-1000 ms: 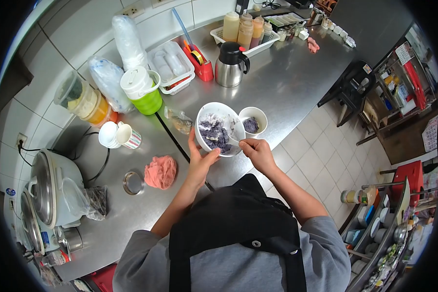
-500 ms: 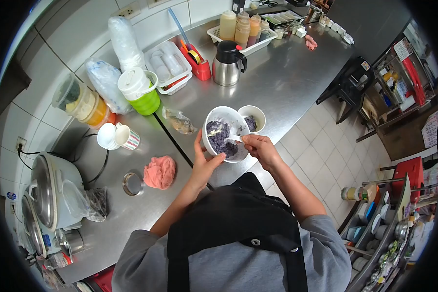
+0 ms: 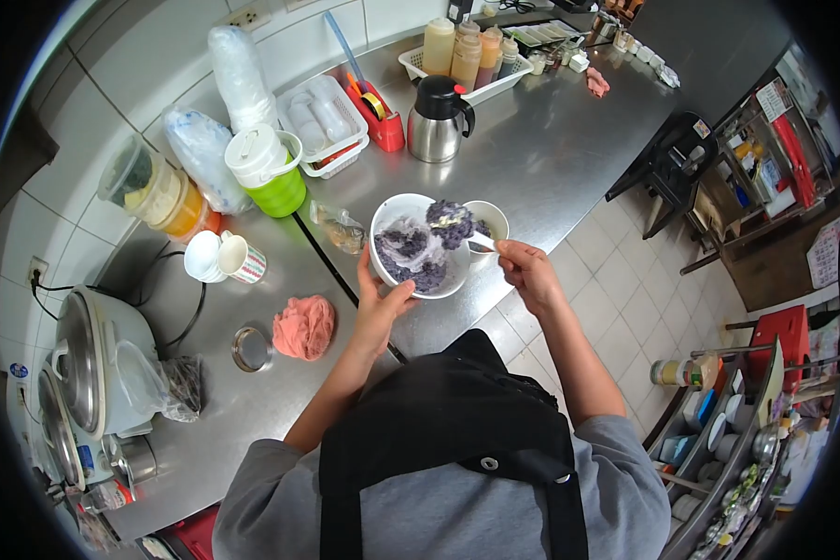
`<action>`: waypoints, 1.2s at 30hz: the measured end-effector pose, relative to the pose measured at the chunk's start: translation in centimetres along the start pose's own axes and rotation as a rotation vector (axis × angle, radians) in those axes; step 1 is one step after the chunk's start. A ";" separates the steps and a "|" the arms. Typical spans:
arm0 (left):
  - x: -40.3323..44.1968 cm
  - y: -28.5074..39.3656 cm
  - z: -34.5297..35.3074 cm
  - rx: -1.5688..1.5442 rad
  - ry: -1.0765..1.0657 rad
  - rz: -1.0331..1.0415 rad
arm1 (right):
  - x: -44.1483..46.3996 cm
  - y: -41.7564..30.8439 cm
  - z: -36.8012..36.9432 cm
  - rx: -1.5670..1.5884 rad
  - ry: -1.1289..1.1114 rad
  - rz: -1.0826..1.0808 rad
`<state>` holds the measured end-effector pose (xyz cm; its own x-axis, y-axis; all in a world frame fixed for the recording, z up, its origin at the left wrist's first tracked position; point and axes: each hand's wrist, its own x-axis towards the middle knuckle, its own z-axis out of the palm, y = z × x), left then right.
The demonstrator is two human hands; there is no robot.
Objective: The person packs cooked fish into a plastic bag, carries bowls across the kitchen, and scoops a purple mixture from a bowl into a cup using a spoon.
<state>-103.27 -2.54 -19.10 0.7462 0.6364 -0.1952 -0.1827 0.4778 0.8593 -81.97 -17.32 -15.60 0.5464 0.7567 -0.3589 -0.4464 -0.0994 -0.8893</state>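
Note:
My left hand [image 3: 379, 301] grips the near left rim of a white bowl [image 3: 455, 282], which is tilted so its inside faces me. Purple mash [image 3: 427, 275] lies in the bowl. In my right hand [image 3: 528, 273] is the handle of a white spoon [image 3: 483, 242]. A big purple lump with a pale yellowish streak [image 3: 450, 224] sits on the spoon, over the bowl's right rim. Just beyond, a smaller white bowl [image 3: 497, 217] stands on the counter with some purple mash inside, partly hidden by the spoon and lump.
A steel thermos jug [image 3: 433, 135] stands behind the bowls on the steel counter [image 3: 551, 140]. To the left are a clear plastic bag [image 3: 338, 229], a pink cloth [image 3: 303, 327], a metal ring-like dish [image 3: 251, 350], cups [image 3: 243, 259] and a green-and-white jug [image 3: 275, 191].
The spoon has come up out of the mash with a large lump on it, moving right with my right hand. My left hand and the bowl have shifted slightly left.

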 end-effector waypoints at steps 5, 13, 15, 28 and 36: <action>-0.1 -0.1 -1.3 0.003 0.064 -0.009 | 0.8 -0.5 -2.7 -0.201 0.242 -0.152; -1.2 0.0 -2.7 0.029 0.063 0.029 | 3.2 3.7 -2.3 -1.307 0.444 -0.768; -1.5 0.3 -2.6 0.032 0.061 0.033 | 3.2 3.8 -2.1 -1.425 0.392 -0.789; -1.9 0.7 -2.8 -0.070 0.060 0.039 | 2.2 0.9 -1.5 -1.576 0.377 -0.881; -2.1 0.7 -2.8 -0.039 0.044 0.042 | 1.1 -1.7 -1.1 -1.390 0.418 -0.856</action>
<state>-106.77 -1.83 -19.46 0.7090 0.6818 -0.1803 -0.2387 0.4726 0.8483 -79.83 -17.03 -14.76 0.5226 0.7024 0.4832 0.8518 -0.4059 -0.3311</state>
